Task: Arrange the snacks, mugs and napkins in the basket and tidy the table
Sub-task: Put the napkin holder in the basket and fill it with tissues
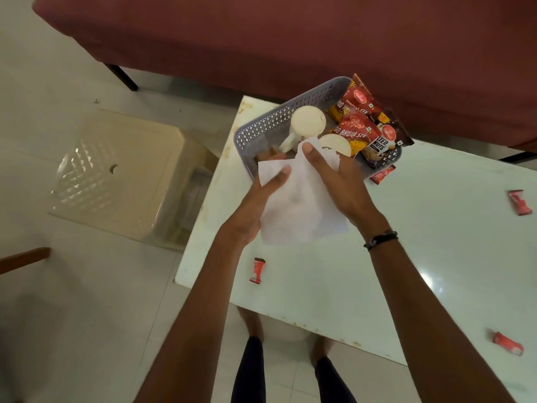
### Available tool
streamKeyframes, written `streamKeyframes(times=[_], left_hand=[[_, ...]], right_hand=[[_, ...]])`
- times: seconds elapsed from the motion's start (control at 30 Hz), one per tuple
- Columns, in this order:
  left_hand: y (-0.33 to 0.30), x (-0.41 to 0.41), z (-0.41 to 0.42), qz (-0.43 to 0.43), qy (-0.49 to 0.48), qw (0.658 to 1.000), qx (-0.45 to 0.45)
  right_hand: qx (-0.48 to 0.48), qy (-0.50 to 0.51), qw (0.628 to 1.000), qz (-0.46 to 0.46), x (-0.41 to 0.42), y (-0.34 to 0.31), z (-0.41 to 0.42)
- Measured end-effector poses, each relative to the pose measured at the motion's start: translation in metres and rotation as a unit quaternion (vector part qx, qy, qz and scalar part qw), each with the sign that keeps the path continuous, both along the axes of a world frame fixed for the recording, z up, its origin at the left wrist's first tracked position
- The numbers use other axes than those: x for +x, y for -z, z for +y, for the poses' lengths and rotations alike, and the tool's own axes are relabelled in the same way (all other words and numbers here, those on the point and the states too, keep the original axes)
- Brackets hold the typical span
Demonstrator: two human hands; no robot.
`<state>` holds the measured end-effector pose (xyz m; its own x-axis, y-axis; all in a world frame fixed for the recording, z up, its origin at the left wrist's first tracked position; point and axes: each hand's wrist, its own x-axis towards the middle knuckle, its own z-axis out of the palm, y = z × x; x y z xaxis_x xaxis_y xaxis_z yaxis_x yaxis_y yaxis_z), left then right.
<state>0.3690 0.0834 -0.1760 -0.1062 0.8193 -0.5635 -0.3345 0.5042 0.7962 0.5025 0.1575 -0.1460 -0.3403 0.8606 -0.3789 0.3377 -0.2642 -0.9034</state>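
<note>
The white paper napkin point(296, 199) is between our two hands, held up over the near end of the grey perforated plastic basket point(261, 126). Our left hand point(255, 202) pinches its left edge, thumb on top of the sheet and fingers beneath. Our right hand point(334, 175) grips the right side, thumb pressed onto the paper near its upper corner, fingers curled behind it; a dark beaded bracelet point(380, 239) sits on that wrist.

We see the basket standing at the far left corner of the pale glossy surface point(392, 271). Inside it stand two cream ceramic mugs: one point(306, 123) toward the far side with its handle pointing down-left, the other point(335, 144) nearer us and partly hidden behind the napkin. At the right end of the basket lean several red and yellow snack packets point(363, 123), with a dark nut packet point(380, 146) among them, their tops sticking out above the rim.

Four small red sachets lie loose on the surface: one point(382, 174) just beside the basket's near right corner, one point(257, 270) near the left edge below our left wrist, one point(520, 202) at the far right, and one point(507, 343) near the right front.

A beige plastic stool point(122, 175) stands on the tiled floor to the left of the surface, and a maroon sofa point(290, 39) runs behind it.
</note>
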Motion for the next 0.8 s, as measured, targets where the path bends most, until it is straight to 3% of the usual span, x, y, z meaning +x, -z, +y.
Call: streamKeyframes(times=[0.17,0.3,0.4,0.5,0.6,0.8], left_hand=[[0.009,0.002,0.005,0.051,-0.097,0.994,0.002],[0.013,0.001,0.008,0.066,-0.149,0.986,-0.017],[0.019,0.008,-0.004,0.096,-0.103,0.985,-0.097],[0.031,0.017,-0.016,0.202,-0.071,0.968,-0.134],[0.034,0.021,-0.010,0.327,-0.064,0.936,-0.114],[0.038,0.008,0.033,0.427,-0.137,0.890,-0.086]], right_hand=[[-0.101,-0.017,0.994,0.033,0.014,0.010,0.006],[-0.115,-0.064,0.990,-0.046,0.027,0.030,-0.003],[-0.055,0.004,0.990,-0.127,0.026,0.045,-0.014],[-0.023,0.001,0.984,-0.178,0.022,0.060,-0.027],[0.042,0.011,0.978,-0.206,0.009,0.069,-0.028],[0.274,-0.036,0.922,-0.270,-0.037,0.080,0.009]])
